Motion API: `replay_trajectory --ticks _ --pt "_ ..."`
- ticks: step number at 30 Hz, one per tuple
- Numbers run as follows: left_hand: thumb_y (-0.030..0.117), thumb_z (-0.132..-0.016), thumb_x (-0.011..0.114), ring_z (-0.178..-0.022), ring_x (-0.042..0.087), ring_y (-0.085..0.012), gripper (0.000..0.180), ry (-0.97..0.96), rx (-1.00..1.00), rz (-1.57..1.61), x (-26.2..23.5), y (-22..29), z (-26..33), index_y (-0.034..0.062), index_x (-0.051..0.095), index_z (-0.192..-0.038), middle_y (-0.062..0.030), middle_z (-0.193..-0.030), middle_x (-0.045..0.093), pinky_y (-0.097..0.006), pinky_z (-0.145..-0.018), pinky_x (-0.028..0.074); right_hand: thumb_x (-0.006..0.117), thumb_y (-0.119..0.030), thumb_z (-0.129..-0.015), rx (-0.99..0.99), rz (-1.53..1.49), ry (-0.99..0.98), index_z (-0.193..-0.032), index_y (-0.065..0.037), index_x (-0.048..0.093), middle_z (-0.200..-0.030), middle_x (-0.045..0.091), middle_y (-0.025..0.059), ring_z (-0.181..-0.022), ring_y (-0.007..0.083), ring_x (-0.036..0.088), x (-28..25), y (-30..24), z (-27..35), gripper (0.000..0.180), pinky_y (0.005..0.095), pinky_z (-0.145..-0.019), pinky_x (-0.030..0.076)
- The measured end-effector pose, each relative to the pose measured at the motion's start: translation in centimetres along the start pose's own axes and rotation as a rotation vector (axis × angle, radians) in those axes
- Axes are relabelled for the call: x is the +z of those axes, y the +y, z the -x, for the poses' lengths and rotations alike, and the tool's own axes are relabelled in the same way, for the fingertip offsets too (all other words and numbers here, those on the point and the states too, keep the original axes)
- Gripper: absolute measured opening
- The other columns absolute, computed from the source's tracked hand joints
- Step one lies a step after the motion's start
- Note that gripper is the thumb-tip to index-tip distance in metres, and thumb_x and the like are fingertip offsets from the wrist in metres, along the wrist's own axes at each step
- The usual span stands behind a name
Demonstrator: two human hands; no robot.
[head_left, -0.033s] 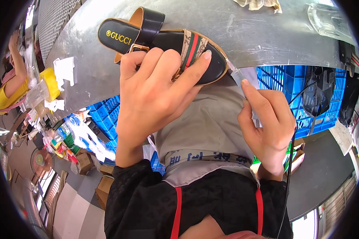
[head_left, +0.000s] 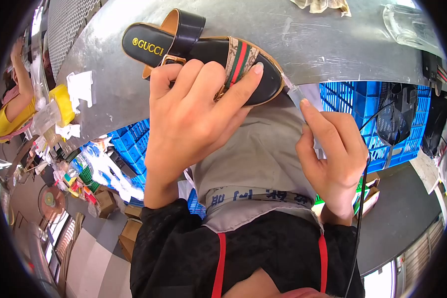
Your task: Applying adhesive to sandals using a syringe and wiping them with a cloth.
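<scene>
A black sandal [head_left: 203,49] with a tan edge lies on the metal tabletop, its toe pointing right at the table's near edge. It has a buckled black strap [head_left: 187,31] and a patterned strap [head_left: 239,62] with a green and red stripe. My left hand [head_left: 193,114] is closed on the sandal's near side, its index finger pressing by the patterned strap; the thumb is hidden. Pinched in my right hand [head_left: 333,149] is a slim, clear-handled tool [head_left: 295,93], like a small brush. Its pale tip meets the sandal's edge at the toe.
A glass jar [head_left: 413,30] lies at the far right of the metal table [head_left: 303,44], with a crumpled cloth [head_left: 323,5] at the far edge. Blue crates [head_left: 342,97] stand below the table. A person in yellow [head_left: 20,116] is at far left. A black cable hangs beside my right arm.
</scene>
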State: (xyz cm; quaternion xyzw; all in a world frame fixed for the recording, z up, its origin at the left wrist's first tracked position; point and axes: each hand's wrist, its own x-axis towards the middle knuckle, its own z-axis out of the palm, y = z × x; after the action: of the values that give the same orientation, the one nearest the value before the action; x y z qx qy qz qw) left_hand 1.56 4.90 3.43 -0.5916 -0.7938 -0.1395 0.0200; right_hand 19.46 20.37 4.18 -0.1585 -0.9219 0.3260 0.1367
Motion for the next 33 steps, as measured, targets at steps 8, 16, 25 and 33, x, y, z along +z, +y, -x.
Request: replay_trajectory --ticks 8,16,25,33 --pt "0.025 -0.055 0.087 -0.075 0.047 -0.0170 0.065 0.000 -0.011 0.000 0.3 -0.1 0.0 0.0243 0.075 -0.119 0.0009 -0.079 0.039 -0.035 -0.078 0.031 0.069 0.016 -0.068 0.015 -0.001 -0.023 -0.113 0.000 0.072 -0.085 0.063 0.0112 -0.073 0.0251 0.061 -0.1 -0.1 -0.1 0.048 0.0337 -0.064 0.050" --pt "0.024 -0.056 0.087 -0.075 0.047 -0.0173 0.064 0.005 0.002 0.000 0.3 -0.1 0.0 0.0238 0.074 -0.119 0.0006 -0.079 0.039 -0.035 -0.078 0.032 0.068 0.017 -0.068 0.013 0.000 -0.023 -0.113 0.001 0.072 -0.085 0.063 0.0124 -0.073 0.0256 0.061 -0.2 -0.2 0.2 0.047 0.0336 -0.064 0.050" --pt "0.023 -0.056 0.086 -0.075 0.048 -0.0178 0.065 0.017 0.013 0.015 0.2 -0.1 0.0 0.0232 0.074 -0.119 -0.0001 -0.079 0.040 -0.035 -0.077 0.032 0.068 0.016 -0.069 0.024 0.016 -0.002 -0.112 0.002 0.071 -0.083 0.061 0.0122 -0.070 0.0256 0.060 -0.1 -0.6 0.5 0.046 0.0342 -0.061 0.049" --pt "0.022 -0.056 0.086 -0.075 0.049 -0.0178 0.064 0.043 0.022 0.029 0.5 -0.2 0.0 0.0228 0.074 -0.119 -0.0002 -0.080 0.041 -0.035 -0.076 0.033 0.070 0.012 -0.063 0.000 0.073 0.048 -0.112 0.000 0.071 -0.078 0.055 0.0087 -0.066 0.0250 0.058 0.6 -0.7 1.2 0.050 0.0358 -0.057 0.048"
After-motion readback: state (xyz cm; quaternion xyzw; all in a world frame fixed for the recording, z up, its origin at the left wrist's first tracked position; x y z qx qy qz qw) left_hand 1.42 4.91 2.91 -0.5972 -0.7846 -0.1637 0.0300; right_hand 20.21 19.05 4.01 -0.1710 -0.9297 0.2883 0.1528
